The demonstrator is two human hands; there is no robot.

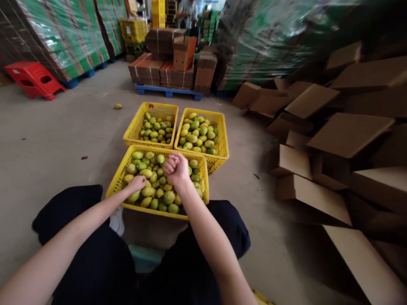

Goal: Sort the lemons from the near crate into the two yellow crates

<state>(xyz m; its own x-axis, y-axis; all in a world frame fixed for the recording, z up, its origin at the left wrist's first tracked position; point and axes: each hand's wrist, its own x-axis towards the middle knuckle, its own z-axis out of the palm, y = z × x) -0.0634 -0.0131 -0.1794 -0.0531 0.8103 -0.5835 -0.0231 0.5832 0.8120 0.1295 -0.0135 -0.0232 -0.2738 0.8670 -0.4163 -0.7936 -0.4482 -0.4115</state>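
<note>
Green and yellow fruits that look like lemons [148, 191] fill the near yellow crate [155, 212], which stands on the floor between my knees. Over its left part, my left hand [137, 183] is closed with its fingers curled in, close above the fruit. My right hand [176, 168] is held higher, over the crate's middle-right, and makes a loose fist. No fruit shows in either hand; anything small inside the curled fingers is hidden. Beyond the near crate, touching or nearly so, stand a left far crate [133, 131] and a right far crate [222, 146], both holding similar fruit.
One loose fruit [118, 106] lies on the floor. A red stool [34, 78] stands left. Open cardboard boxes [318, 195] are heaped along the right. Flattened cartons [146, 70] sit on a blue pallet [168, 91] behind the crates. A person [188, 12] is in the background.
</note>
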